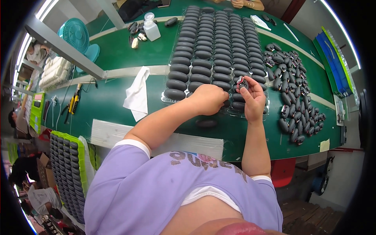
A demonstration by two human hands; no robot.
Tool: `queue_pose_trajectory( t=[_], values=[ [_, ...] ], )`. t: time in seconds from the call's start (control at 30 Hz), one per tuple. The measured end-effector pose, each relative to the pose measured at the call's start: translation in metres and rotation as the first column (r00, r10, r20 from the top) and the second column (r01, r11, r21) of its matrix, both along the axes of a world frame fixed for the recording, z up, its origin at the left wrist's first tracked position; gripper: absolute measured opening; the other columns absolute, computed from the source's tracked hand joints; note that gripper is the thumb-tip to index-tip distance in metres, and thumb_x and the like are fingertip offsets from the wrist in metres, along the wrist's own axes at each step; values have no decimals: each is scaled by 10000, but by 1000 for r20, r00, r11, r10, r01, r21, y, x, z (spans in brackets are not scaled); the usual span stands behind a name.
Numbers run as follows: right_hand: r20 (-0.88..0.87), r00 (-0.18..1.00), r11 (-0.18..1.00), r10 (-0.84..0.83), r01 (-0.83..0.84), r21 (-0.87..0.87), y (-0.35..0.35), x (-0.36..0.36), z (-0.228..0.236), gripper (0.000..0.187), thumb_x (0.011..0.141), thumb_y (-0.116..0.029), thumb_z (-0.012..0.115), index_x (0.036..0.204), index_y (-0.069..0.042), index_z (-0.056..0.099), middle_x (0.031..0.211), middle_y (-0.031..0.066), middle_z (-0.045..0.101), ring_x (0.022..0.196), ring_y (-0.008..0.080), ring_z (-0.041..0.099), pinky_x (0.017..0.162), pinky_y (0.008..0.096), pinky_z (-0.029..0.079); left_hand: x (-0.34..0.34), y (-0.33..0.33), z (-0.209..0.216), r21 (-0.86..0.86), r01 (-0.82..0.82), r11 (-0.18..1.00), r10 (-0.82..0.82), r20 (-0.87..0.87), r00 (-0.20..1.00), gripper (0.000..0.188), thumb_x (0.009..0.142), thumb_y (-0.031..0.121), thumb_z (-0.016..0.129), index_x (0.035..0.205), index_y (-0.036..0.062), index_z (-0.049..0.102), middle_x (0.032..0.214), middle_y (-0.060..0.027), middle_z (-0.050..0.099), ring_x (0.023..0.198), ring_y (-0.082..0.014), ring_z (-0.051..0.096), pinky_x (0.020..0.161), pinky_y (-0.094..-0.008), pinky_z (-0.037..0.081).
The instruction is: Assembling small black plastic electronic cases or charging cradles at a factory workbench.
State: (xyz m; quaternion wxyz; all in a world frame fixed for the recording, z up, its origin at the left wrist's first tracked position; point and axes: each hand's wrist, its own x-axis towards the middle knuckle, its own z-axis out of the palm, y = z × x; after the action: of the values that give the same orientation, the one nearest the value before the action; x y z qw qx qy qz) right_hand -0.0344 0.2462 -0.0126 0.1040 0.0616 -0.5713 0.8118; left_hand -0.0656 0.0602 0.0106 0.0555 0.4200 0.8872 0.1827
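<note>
A clear plastic tray (167, 98) holds rows of dark grey oval shells (179, 75) in front of me. My left hand (210, 100) is over its near edge with the fingers curled in. A dark shape shows at its fingertips, but what they grip is mostly hidden. Raised over the tray's near right corner, my right hand (253, 97) pinches a dark oval half-shell (242, 83) with red and white parts showing inside. One loose grey shell (206, 123) lies on the green table between the tray and my body.
At the right spreads a pile of dark shells (291, 84) with parts inside. A white cloth (138, 94), yellow-handled pliers (73, 102) and a teal fan (75, 36) are at the left. A white bottle (151, 29) stands farther back. Across the table are another person's hands (239, 3).
</note>
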Motion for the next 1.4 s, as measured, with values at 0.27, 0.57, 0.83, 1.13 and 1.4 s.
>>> queue_pose_trajectory(
  t=[0.27, 0.57, 0.83, 1.13, 1.4],
  values=[
    [1, 1000, 999, 25, -25, 30, -2, -2, -2, 442, 847, 6, 636, 1260, 50, 485, 1180, 113, 582, 1043, 169, 578, 914, 294, 476, 1, -10, 0, 93, 18, 996, -18, 6, 1000, 109, 788, 151, 612, 856, 75, 650, 836, -125, 655, 824, -326, 640, 696, -450, 500],
    [35, 999, 999, 35, -36, 39, -5, 8, -1, 474, 822, 6, 662, 1259, 49, 482, 1179, 105, 571, 1031, 162, 571, 900, 285, 471, 0, -13, -1, 71, 66, 995, -72, 88, 993, 202, 829, 200, 626, 993, 91, 668, 898, -111, 657, 856, -311, 641, 734, -432, 506],
    [-13, 998, 996, 59, -58, 74, -7, 8, 7, 494, 806, 14, 673, 1257, 53, 477, 1168, 111, 565, 1050, 171, 564, 926, 300, 458, 0, -11, 6, 79, 54, 995, -62, 104, 993, 188, 835, 179, 613, 984, 84, 678, 915, -114, 651, 858, -309, 636, 738, -428, 503],
    [-49, 998, 991, 44, -38, 126, -6, 0, -1, 498, 789, 17, 680, 1249, 50, 493, 1182, 101, 562, 1045, 170, 557, 947, 286, 430, -7, -10, -6, 194, 48, 980, -52, 19, 998, 169, 812, 231, 628, 877, 83, 674, 848, -125, 624, 799, -329, 629, 680, -443, 505],
    [-43, 997, 993, 64, -59, 98, -6, 4, 2, 498, 802, 32, 661, 1264, 47, 478, 1180, 103, 561, 1071, 167, 557, 935, 290, 449, -25, -25, 16, 610, -226, 760, 104, 229, 968, 181, 776, 189, 692, 902, 60, 683, 830, -105, 656, 795, -306, 632, 697, -392, 502]
  ],
)
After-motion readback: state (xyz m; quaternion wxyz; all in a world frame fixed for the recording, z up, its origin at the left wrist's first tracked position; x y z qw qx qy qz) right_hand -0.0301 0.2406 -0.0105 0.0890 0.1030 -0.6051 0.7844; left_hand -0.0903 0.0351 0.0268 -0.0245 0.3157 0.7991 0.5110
